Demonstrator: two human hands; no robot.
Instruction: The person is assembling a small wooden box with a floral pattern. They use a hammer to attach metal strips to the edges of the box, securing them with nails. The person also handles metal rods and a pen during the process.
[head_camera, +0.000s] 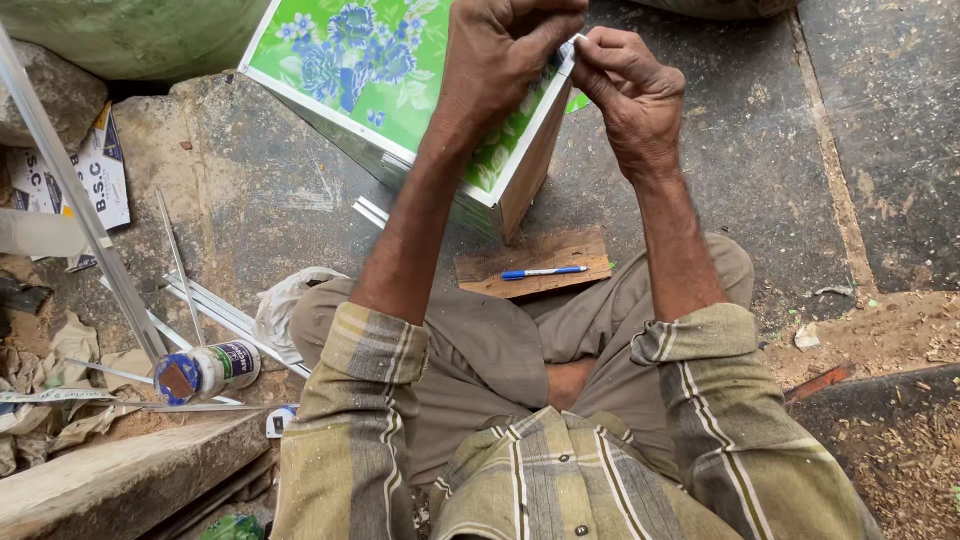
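Head view: left hand (500, 50) & right hand (625, 85), fingers pinched shut on white edge strip (568, 50) at corner of floral panel box (400, 80) on floor. Risk: strip could slip/crease w/ uneven pull.

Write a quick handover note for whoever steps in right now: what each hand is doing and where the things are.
Left hand and right hand: both pinch a small whitish piece at the corner of the green floral panel box, which stands tilted on the ground. The grip looks closed; the piece is mostly hidden. Blue pen lies on a wooden scrap by the knees. Glue bottle and metal strips lie to the left.
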